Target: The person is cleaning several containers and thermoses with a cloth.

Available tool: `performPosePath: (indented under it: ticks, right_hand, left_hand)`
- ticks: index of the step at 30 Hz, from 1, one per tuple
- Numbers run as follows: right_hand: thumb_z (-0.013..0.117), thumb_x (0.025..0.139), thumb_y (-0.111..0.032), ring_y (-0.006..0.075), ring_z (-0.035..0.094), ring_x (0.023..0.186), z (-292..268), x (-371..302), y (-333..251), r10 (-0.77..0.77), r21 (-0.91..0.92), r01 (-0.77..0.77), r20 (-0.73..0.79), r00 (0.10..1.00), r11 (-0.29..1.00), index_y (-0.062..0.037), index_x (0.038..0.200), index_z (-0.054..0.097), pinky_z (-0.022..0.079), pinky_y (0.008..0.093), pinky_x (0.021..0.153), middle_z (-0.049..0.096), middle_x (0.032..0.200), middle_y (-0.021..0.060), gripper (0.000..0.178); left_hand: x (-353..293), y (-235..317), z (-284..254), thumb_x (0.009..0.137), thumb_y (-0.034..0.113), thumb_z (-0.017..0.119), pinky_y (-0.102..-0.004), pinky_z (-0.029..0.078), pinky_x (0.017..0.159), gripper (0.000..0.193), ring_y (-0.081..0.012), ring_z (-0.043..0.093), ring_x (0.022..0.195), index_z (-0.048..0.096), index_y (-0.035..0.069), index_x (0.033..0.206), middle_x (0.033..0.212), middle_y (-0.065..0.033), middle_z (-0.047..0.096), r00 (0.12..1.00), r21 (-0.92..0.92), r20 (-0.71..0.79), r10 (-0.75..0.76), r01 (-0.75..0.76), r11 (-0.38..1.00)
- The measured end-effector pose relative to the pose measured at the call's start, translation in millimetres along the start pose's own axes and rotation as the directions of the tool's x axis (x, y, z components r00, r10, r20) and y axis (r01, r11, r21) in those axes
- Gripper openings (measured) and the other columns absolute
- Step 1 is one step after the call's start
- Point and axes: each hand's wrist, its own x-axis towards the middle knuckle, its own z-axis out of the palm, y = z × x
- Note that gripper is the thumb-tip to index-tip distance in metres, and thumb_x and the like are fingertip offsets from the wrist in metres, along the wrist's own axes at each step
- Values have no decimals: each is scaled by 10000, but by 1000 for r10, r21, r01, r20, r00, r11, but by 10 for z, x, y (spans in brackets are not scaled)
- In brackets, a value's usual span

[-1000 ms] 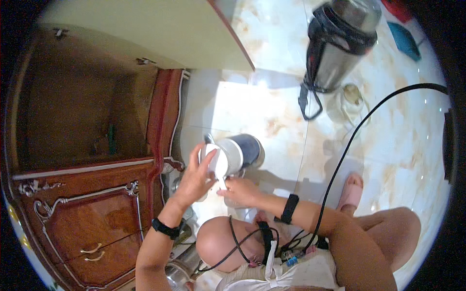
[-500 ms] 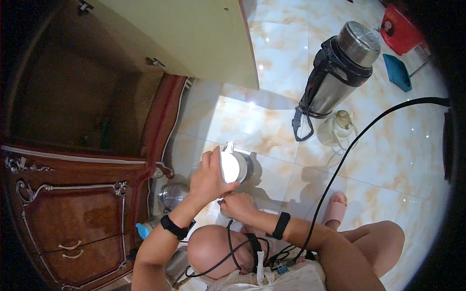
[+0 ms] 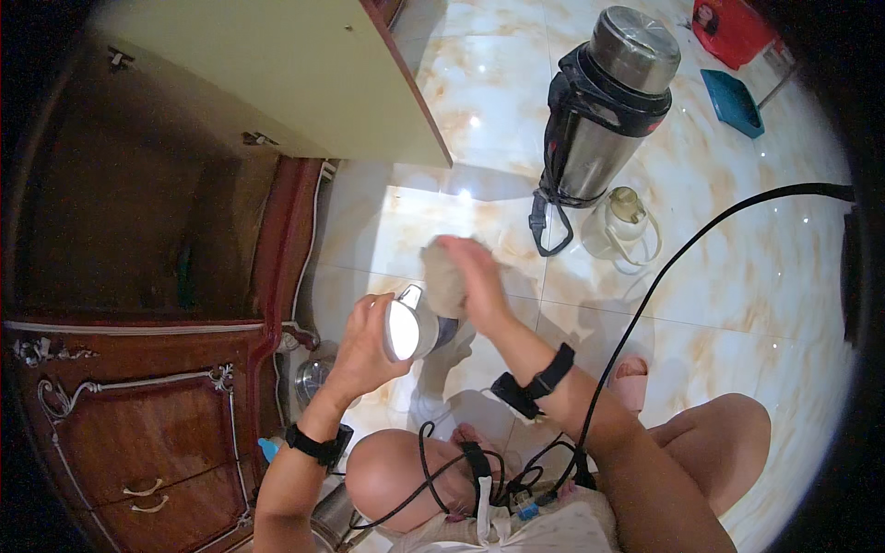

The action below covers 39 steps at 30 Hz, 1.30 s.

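Your left hand (image 3: 369, 348) grips the white-and-blue jug (image 3: 424, 334) around its white end, mid-scene, right of the open cabinet (image 3: 157, 419). Your right hand (image 3: 479, 284), just right and far of the jug, is closed on a beige thing (image 3: 444, 281), blurred, probably a cloth. Big steel flask (image 3: 604, 138) stands far right on the tiled floor (image 3: 502, 120), pale pitcher (image 3: 607, 232) just nearer.

Right hand (image 3: 477, 281) moved away from the near side of the cylindrical vessel (image 3: 421, 334) — now blurred off its far right, a greyish-beige cloth (image 3: 444, 281) come into sight in its grasp, right forearm (image 3: 516, 343) turned — a black box (image 3: 514, 394) by its strap (image 3: 553, 370) now showing
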Motion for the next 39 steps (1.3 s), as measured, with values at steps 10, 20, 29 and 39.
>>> performPosePath:
  ticks: [10,20,29,39]
  right_hand:
    - [561,798,-226,350,540,860,315,-51,378,-194,-600,271,191,962,753,4,859,561,427,390,733,576,907,205,239]
    - [518,768,-196,260,557,876,-325,269,461,218,-718,10,225,950,696,-86,1009,578,435,342,771,533,1009,124,271]
    - [487,746,-136,250,515,953,-216,136,232,268,-510,237,728,631,827,-63,976,606,406,324,826,484,1053,98,269]
    - [507,743,-242,329,552,856,-306,451,156,204,-680,-54,142,969,731,-132,807,615,428,408,796,565,927,127,167]
  left_hand:
    - [92,117,-8,513,198,778,-405,312,946,866,-379,347,1104,299,-3,1206,1169,-211,343,995,57,37,-96,94,994]
    - [101,135,25,480,187,784,-430,342,927,855,-398,354,1085,326,44,1188,1171,-208,324,989,196,27,-146,138,971]
    - [-118,125,8,483,193,781,-424,353,928,920,-388,358,1088,258,40,1224,1181,-216,306,980,320,77,-182,149,936]
    - [105,147,31,533,192,782,-390,342,937,947,-353,346,1102,201,17,1260,1157,-207,329,916,112,-30,-401,402,909]
